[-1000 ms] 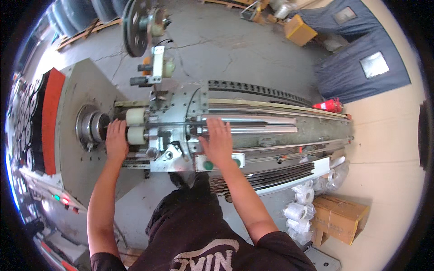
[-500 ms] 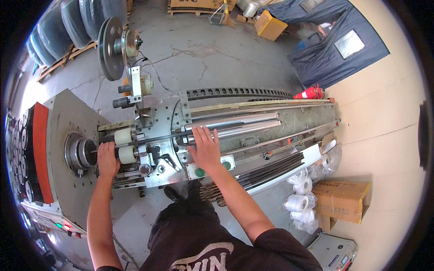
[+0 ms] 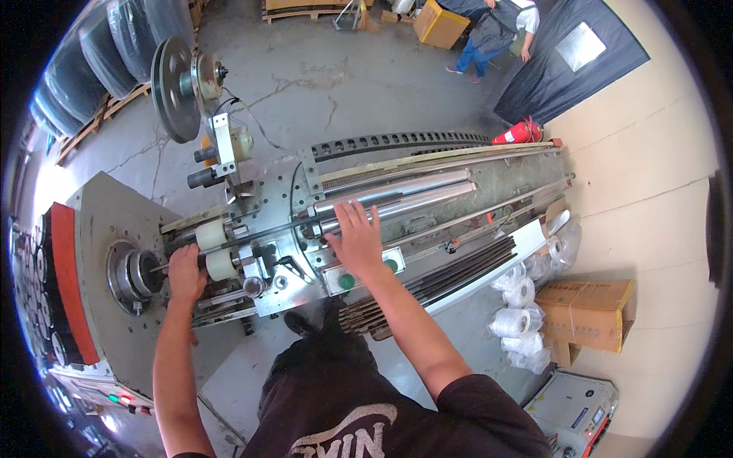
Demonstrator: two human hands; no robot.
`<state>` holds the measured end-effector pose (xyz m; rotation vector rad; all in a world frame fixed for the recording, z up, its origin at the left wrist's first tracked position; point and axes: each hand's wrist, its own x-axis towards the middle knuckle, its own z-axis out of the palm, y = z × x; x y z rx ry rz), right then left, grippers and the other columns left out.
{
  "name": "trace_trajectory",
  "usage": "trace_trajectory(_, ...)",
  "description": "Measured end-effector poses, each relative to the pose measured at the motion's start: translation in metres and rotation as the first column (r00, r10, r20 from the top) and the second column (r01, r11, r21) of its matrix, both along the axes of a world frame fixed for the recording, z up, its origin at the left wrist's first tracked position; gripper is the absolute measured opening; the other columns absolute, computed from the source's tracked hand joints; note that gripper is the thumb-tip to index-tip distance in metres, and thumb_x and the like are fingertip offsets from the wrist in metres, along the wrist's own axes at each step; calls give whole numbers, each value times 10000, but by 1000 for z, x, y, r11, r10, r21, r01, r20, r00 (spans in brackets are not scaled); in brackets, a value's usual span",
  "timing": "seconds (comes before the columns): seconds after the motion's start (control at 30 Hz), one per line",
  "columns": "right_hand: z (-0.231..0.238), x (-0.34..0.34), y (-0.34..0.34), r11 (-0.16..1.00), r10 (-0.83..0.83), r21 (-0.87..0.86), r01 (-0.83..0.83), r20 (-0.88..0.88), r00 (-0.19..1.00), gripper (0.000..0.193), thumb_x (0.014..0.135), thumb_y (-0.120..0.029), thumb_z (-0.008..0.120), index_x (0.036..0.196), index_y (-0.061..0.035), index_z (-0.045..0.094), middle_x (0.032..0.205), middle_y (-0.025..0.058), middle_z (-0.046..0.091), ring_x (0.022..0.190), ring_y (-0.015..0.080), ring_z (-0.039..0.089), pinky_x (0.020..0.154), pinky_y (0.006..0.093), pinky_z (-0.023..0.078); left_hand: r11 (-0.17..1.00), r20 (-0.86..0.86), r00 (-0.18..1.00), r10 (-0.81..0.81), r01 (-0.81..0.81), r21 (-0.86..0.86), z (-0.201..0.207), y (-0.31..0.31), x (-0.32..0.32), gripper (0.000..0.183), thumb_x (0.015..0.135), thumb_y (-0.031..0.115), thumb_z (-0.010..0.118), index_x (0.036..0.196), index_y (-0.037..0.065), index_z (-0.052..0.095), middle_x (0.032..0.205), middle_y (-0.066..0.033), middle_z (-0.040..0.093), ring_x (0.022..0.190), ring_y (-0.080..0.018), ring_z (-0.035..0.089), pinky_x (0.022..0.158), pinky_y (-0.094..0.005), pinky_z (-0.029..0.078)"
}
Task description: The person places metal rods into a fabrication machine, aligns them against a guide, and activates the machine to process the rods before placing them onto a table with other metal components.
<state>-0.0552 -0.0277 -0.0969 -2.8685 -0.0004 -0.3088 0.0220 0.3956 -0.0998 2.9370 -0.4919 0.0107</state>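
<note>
A long thin dark rod lies across the metal carriage of a long machine, passing the white rollers. My left hand is closed round the rod near its left end, between the rollers and the round chuck. The rod's bare tip shows just past my fingers, close to the chuck face. My right hand rests with fingers spread over the rod and the shiny cylinders on the carriage. What lies under that palm is hidden.
More dark rods lie in a white trough at the near right. Green buttons sit below my right wrist. A large pulley wheel stands at the far left. A person is by the dark curtain. A fire extinguisher is at the wall.
The view has tilted slightly. My left fingers are more curled round the rod, while my right hand stays over the cylinders. At the back, a person has come out by the curtain.
</note>
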Motion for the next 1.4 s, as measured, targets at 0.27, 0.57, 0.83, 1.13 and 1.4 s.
trace_trajectory(0.27, -3, 3, 5, 997, -63, -38, 61, -33, 997, 698, 972, -396, 696, 1548, -68, 477, 1578, 108, 509, 1533, 330, 377, 1281, 595, 181, 998, 26, 999, -39, 40, -39, -14, 4, 2, 489, 689, 49, 814, 1136, 36, 617, 1110, -185, 675, 1117, -426, 618, 981, -517, 491)
trace_trajectory(0.57, -11, 0, 4, 991, -127, -51, 125, -33, 991, 681, 1009, -456, 641, 1557, -85, 481, 1597, 96, 498, 1553, 318, 352, 1290, 595, 144, 999, -49, 998, -48, 48, -7, -12, 7, 5, 530, 739, 110, 846, 1216, 63, 619, 1170, -164, 692, 1161, -397, 628, 1027, -494, 487)
trace_trajectory(0.83, -14, 1, -13, 977, -202, -77, 198, -52, 978, 653, 1030, -458, 609, 1550, -82, 487, 1602, 99, 496, 1552, 312, 351, 1292, 593, 135, 999, -92, 996, -23, 20, -25, -9, 39, 8, 556, 766, 145, 862, 1266, 101, 624, 1149, -148, 700, 1145, -386, 637, 1012, -497, 483)
trace_trajectory(1.13, -5, 2, -18, 975, -210, -81, 207, -38, 977, 660, 1020, -431, 634, 1541, -55, 484, 1599, 130, 494, 1538, 335, 373, 1293, 583, 152, 1000, -116, 993, 4, -8, -30, -10, 76, 12, 579, 756, 185, 888, 1280, 121, 648, 1209, -142, 711, 1191, -376, 637, 1052, -483, 481)
trace_trajectory(1.4, -2, 2, 23, 986, -145, -84, 142, -21, 989, 633, 1028, -441, 616, 1510, -41, 523, 1564, 138, 530, 1521, 351, 398, 1284, 602, 144, 999, -140, 989, -46, 42, -29, -13, 63, 17, 613, 740, 220, 904, 1293, 100, 668, 1227, -167, 722, 1193, -378, 654, 1041, -491, 510)
